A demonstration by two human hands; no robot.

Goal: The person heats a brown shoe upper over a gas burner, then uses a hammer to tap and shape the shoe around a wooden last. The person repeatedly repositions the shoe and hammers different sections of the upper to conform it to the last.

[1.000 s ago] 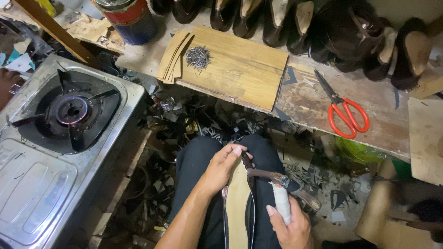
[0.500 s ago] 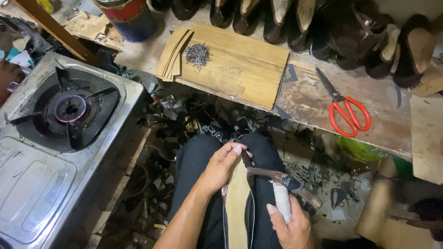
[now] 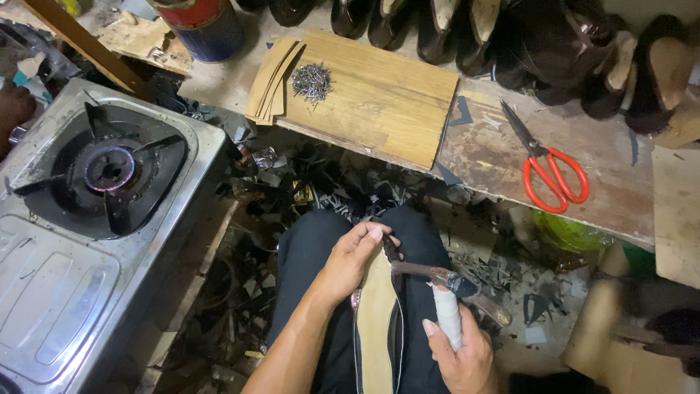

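left hand [image 3: 351,259] fingers curled tight over the toe end of the shoe [image 3: 378,321] on the lap, thumb pressing just beside the tool head. right hand [image 3: 459,350] closed round the white-taped handle of the lasting pincers [image 3: 437,281], their nose meeting the shoe's edge right by the left thumb, though whether they actually grip the upper there i can't quite make out. that's the risk as i read it: if the nose slips off the edge, it lands on that thumb, or the tan insole side gets scuffed. the shoe lies sole-up along the thigh, only pinned by the left hand, so a hard pull could twist it off the knee.

widening out now. dark offcuts [image 3: 306,182] litter the floor around the legs. ahead, a worn bench [image 3: 481,157] carries a pale wooden board [image 3: 379,95] with a heap of small nails [image 3: 311,80] beside some tan insole blanks [image 3: 270,84]; a knock would scatter those nails. red-handled scissors [image 3: 550,171] lie apart to the right, a row of dark shoes [image 3: 510,36] behind. a steel gas stove [image 3: 95,219] sits close on the left, burner looking unlit.
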